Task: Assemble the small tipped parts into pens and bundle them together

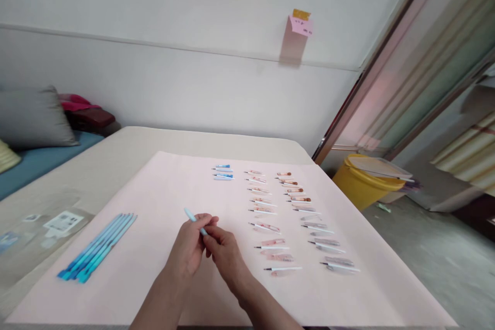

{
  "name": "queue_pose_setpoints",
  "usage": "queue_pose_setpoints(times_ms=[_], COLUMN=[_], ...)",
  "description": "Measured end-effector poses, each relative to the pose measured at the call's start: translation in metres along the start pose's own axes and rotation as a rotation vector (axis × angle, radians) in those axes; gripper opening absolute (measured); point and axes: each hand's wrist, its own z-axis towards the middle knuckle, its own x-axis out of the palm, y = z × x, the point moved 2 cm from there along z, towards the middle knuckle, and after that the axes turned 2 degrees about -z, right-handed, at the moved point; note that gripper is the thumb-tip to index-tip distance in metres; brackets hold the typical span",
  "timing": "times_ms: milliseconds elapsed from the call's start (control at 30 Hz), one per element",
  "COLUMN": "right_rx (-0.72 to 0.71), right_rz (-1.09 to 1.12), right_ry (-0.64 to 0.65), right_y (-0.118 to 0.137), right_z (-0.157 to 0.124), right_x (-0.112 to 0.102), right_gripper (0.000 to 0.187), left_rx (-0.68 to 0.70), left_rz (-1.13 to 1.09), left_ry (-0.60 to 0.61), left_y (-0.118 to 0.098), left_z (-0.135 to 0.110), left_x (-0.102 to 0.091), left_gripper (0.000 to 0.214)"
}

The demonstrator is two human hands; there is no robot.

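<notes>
Head view: one light-blue pen (189,214), near middle over the surface (185,141), pinched in the fingers of left hand (188,242) and right hand (227,253), which partly hide it | left: one bundle of blue pens (101,247), overlapping, count unclear | right: three columns of pen parts (267,227), the leftmost holding two blue sets (223,176) | far: one pink note (300,26); right: one yellow bin (350,185).

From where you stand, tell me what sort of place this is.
Probably a room in a home: a gray cushion on a blue seat, and pen parts laid in rows on a table.
</notes>
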Motion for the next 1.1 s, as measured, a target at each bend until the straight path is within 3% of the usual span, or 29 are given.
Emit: queue_pose_setpoints(times_ms=[1100], right_rx=[-0.011], right_rz=[0.000], right_ry=[0.006], right_y=[-0.0011], right_z=[-0.0007], right_x=[0.0002], right_gripper=[0.025], left_rx=[-0.002], left_rz=[-0.003], left_ry=[-0.011], left_y=[-0.0009], left_z=[-0.0011], left_x=[0.0015], left_gripper=[0.023])
